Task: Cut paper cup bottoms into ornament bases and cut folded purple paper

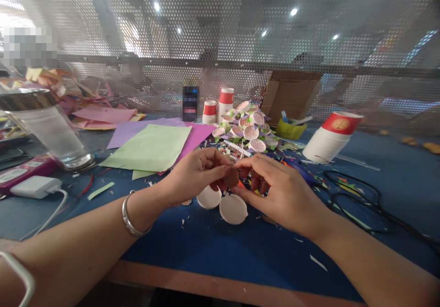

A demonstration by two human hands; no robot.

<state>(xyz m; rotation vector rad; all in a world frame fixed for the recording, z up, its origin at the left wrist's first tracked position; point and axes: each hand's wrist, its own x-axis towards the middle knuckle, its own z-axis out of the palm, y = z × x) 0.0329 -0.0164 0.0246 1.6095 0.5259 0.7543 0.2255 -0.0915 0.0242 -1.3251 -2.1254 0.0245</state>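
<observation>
My left hand (197,174) and my right hand (278,190) meet over the blue table (240,252), fingers pinched together on a small brown round piece (232,178). Just below the hands lie two white round cut-outs (233,208), resting on the table. A silver bangle (129,217) circles my left wrist. What the right fingers hold besides the brown piece is hidden.
A pile of round paper-cup flowers (249,130) sits behind the hands. Coloured paper sheets (154,144) lie left, with a glass (51,128) and a white charger (34,186). Red-and-white paper cups (332,137), a green dish (290,129), black scissors (357,197) and a cardboard box (292,94) stand right.
</observation>
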